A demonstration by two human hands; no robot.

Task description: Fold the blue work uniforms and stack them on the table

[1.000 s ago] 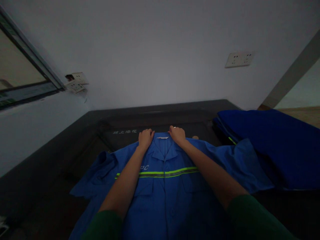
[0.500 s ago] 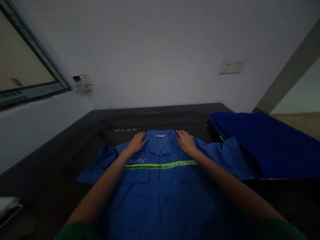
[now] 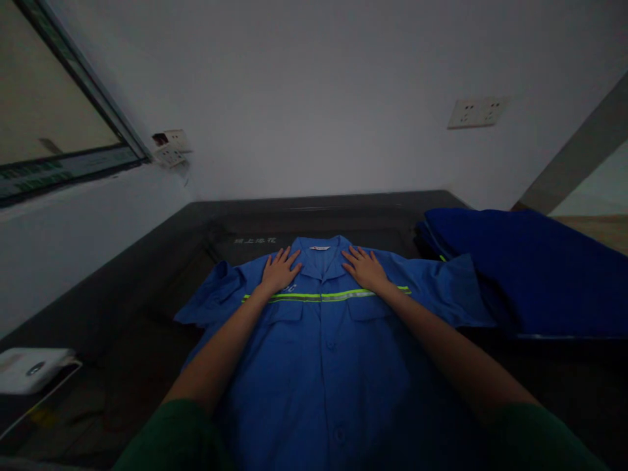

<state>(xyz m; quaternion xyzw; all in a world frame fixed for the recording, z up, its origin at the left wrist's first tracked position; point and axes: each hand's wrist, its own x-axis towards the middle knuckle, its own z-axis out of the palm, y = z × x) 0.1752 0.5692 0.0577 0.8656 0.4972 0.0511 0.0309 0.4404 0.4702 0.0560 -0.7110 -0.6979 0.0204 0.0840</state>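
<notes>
Blue shirt (image 3: pixel 299 353) lies front up; collar (image 3: pixel 335 267) open; sleeves (image 3: pixel 461 288) spread.

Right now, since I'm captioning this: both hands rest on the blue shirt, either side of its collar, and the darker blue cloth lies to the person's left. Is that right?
Not quite: the darker blue cloth lies to the person's right, as the head view shows. The left hand and right hand do flank the collar of the shirt.

Both sleeves (image 3: pixel 171 435) are plain dark green and leave the forearms (image 3: pixel 226 347) bare.
</notes>
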